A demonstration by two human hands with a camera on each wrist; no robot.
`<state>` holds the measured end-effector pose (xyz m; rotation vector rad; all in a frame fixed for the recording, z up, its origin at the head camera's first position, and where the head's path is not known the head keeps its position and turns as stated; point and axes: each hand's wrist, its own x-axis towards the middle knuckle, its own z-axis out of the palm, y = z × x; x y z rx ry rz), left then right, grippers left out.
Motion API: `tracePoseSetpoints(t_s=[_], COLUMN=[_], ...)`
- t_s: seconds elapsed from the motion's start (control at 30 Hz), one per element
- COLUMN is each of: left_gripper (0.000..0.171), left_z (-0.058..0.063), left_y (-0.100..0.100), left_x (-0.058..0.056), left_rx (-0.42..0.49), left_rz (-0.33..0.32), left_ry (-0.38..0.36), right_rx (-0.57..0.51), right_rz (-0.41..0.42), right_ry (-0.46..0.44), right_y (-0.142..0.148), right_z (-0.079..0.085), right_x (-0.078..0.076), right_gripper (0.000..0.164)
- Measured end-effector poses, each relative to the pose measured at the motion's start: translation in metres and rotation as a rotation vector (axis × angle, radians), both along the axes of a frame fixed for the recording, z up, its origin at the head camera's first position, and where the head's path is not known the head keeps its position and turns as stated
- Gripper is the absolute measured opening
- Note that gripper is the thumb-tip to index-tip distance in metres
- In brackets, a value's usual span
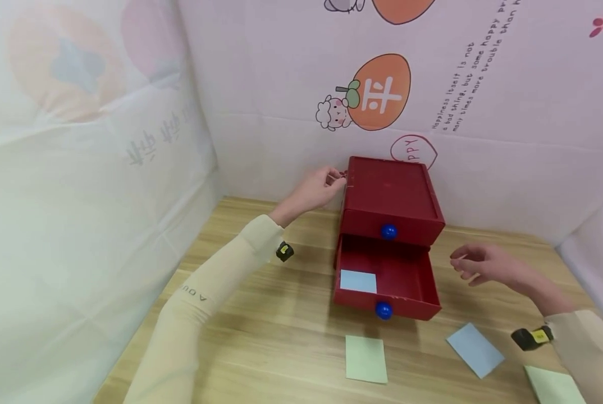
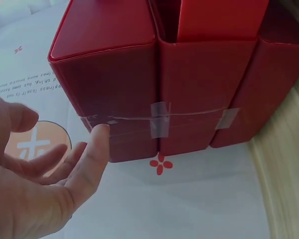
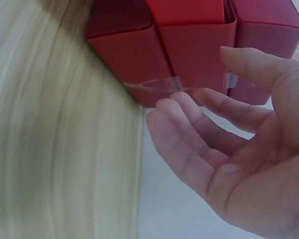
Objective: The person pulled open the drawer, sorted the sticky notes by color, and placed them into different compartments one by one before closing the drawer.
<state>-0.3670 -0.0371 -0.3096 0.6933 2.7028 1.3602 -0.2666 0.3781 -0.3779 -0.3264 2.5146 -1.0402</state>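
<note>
While the left hand (image 1: 318, 188) just kinda hangs beside the left side of the red drawer unit (image 1: 389, 188), its fingers are loosely bent around nothing, though I can't tell if a fingertip touches. Clear tape (image 2: 160, 119) runs along that side, right by those fingers. Over on the unit's other side, a little apart from it, the right hand (image 1: 488, 265) is empty too, fingers relaxed. Between the hands and nearer the wearer, the pulled-out drawer (image 1: 407, 272) has a blue note (image 1: 358, 281) lying in it. Closer in than the right hand, another blue note (image 1: 475, 349) lies on the wooden table (image 1: 261, 336), with a green note (image 1: 365, 359) off to its left and a second green note (image 1: 553, 386) to its right.
</note>
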Motion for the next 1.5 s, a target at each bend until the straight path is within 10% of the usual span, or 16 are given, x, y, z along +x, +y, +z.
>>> tracePoseSetpoints(t_s=[0.53, 1.5], left_gripper=[0.063, 0.056], left_z=[0.002, -0.008], left_y=[0.012, 0.02], left_x=[-0.004, -0.009], left_rx=[-0.015, 0.138], left_rz=[-0.052, -0.129], left_ry=[-0.241, -0.404], right_rx=[0.154, 0.433], right_rz=[0.018, 0.025], right_ry=[-0.098, 0.053], right_y=[0.016, 0.023], right_z=[-0.044, -0.084], right_x=[0.025, 0.059], right_gripper=[0.048, 0.045])
